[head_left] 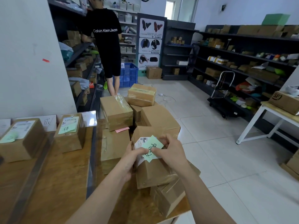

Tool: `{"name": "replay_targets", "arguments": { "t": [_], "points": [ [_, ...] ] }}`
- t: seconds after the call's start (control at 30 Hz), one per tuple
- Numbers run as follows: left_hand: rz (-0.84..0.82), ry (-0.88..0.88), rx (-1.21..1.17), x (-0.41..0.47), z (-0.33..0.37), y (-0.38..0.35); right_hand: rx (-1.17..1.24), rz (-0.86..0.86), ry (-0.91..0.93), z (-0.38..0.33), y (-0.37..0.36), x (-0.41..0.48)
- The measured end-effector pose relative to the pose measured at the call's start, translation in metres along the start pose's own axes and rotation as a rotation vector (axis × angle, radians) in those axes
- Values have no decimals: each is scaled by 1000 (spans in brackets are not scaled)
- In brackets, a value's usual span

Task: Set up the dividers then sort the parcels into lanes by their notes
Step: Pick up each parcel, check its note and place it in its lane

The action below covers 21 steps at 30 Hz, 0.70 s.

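I hold a brown cardboard parcel (pixel 153 173) over the pile at the table's right end. My left hand (pixel 129 160) grips its left side, thumb lying on the shipping label. My right hand (pixel 169 151) pinches the green handwritten note (pixel 152 147) stuck on its top. Clear plastic dividers (pixel 93 143) stand on edge across the wooden table (pixel 64 183), forming lanes. Two parcels with green notes sit in lanes: one at far left (pixel 21 139), one beside it (pixel 70 133). White lane signs (pixel 47 122) stand at the back.
A heap of taped boxes (pixel 116 113) is piled at the table's right end, one with a pink note (pixel 122 129). A person in black (pixel 105 46) stands at the left shelves. A blue crate (pixel 128 75), a folding trolley (pixel 224 92) and a white table (pixel 275 113) stand around the tiled floor.
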<state>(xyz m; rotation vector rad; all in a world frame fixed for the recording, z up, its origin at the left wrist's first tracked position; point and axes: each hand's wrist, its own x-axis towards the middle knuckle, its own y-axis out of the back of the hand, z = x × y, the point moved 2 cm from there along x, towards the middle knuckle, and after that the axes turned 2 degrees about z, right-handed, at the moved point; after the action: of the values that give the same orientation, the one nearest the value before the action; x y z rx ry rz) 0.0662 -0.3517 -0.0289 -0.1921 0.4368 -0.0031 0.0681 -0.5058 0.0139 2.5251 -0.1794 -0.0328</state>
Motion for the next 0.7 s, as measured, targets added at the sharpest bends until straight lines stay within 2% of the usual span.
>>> {"name": "replay_targets", "arguments": {
  "t": [0.1,0.23,0.37,0.5,0.7],
  "points": [
    [3,-47,-27,-4,4,-1,-100,59,-26,0,4,-1],
    [20,-119,-56,-10,8,0,211,-28,-131,3,8,-4],
    [48,-167,-35,-11,12,6,368,-63,-158,11,7,-3],
    [78,-143,-58,-8,11,12,467,-62,-179,11,2,-2],
    [28,-140,-103,-7,14,15,535,-61,-157,12,0,-2]
  ]
}}
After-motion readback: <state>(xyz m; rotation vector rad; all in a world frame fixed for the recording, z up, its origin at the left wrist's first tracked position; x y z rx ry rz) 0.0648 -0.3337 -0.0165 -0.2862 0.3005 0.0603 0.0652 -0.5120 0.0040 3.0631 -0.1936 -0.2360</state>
